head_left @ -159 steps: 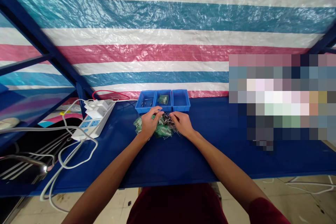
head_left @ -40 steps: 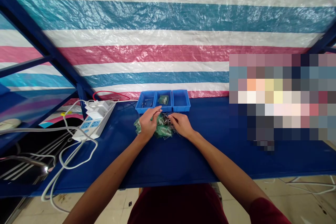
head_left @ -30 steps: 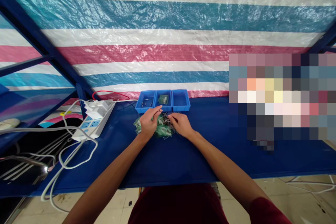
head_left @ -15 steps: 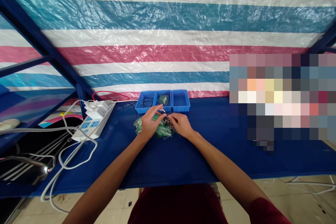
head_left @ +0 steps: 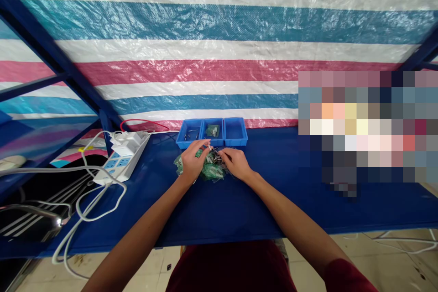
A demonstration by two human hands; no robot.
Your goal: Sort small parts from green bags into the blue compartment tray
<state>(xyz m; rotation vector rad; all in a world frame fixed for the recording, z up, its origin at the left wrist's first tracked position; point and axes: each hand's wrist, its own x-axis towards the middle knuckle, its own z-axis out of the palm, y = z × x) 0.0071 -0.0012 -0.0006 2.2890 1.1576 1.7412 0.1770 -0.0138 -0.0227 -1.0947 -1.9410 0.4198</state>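
My left hand (head_left: 193,160) is closed in a pinch at the left of a small heap, with a short, thin, pale pin-like piece (head_left: 210,147) between thumb and fingertips. My right hand (head_left: 237,162) is pinched at the right side of the heap; what is in its fingertips, if anything, is too small to tell. Between the hands lie loose dark and silvery metal pieces (head_left: 216,157), thin like screws or pins. Small green-tinted plastic bags (head_left: 212,171) with pale pieces inside lie in front of them and partly under my left hand.
Three blue bins stand behind my hands: the left bin (head_left: 181,139) holds a few thin metal pieces, the middle bin (head_left: 212,141) a green bag. Beyond the right bin (head_left: 236,140) hangs striped sheeting (head_left: 219,70). A white power strip (head_left: 132,164) and looping cables (head_left: 80,212) lie left.
My left fingers spread apart half a second ago, showing the pale piece, and are now drawn back together around it, slightly left. My right hand has hardly moved.
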